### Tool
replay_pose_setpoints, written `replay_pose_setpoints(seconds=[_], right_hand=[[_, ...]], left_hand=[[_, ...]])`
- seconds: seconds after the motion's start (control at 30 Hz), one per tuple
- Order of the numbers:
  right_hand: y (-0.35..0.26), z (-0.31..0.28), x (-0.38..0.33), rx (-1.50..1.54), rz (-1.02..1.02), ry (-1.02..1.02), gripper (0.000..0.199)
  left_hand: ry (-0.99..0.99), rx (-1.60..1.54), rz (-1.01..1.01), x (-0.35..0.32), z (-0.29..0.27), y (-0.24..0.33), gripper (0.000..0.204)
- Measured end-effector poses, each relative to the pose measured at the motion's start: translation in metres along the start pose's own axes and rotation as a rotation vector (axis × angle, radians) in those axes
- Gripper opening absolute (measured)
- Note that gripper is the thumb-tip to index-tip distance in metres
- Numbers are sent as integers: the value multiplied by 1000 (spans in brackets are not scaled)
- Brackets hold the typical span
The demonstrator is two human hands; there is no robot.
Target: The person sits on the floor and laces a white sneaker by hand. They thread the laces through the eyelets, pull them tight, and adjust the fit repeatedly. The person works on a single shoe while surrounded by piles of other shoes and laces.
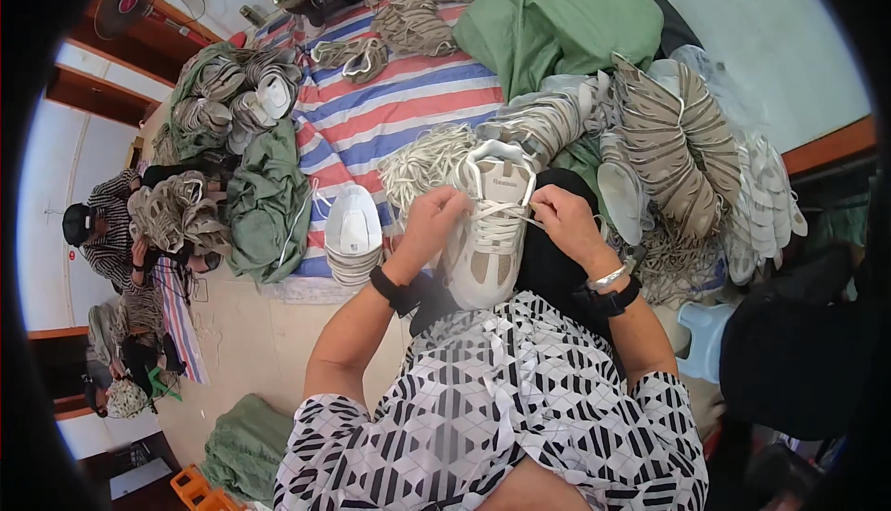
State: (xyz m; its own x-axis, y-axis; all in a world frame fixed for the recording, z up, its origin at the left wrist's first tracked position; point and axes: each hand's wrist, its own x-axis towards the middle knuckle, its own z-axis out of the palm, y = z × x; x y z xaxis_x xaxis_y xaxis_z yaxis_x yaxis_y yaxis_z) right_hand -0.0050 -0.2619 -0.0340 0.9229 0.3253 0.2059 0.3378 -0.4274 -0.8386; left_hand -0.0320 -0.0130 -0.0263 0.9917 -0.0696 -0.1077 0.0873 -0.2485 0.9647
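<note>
A beige and white sneaker (492, 265) rests on my lap, its toe toward me and its tongue standing up at the far end. White shoelace (499, 223) crosses over the tongue through the eyelets. On the sneaker's left side my left hand (434, 223) is closed, fingertips pinched at the lace by the upper eyelets. My right hand (568, 225) pinches a lace end on the other side, and a short stretch of it runs taut to the shoe. A heap of loose white laces (422, 166) lies just beyond my left hand.
A stack of white shoe-shaped pieces (354, 232) stands to the left. Bundled beige shoe uppers (673, 144) pile up at the right, near a green sack (561, 24). Striped sheeting (371, 107) covers the floor ahead. Other people (111, 232) sit at left and far ahead.
</note>
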Motion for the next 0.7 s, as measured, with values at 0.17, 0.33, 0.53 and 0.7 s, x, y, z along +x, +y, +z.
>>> replay_pose_setpoints(seconds=[0.17, 0.33, 0.53, 0.7], right_hand=[[-5, -9, 2, 87, 144, -142, 11], [-2, -8, 1, -28, 44, -131, 7], [-13, -16, 19, -384, -505, 39, 8], [-28, -28, 42, -634, -483, -488, 12]], left_hand=[[28, -109, -110, 2, 3, -1, 25], [228, 482, 324, 4, 11, 6, 12], [-25, 900, 552, 21, -3, 34, 9], [-396, 794, 764, 47, -25, 56, 31]])
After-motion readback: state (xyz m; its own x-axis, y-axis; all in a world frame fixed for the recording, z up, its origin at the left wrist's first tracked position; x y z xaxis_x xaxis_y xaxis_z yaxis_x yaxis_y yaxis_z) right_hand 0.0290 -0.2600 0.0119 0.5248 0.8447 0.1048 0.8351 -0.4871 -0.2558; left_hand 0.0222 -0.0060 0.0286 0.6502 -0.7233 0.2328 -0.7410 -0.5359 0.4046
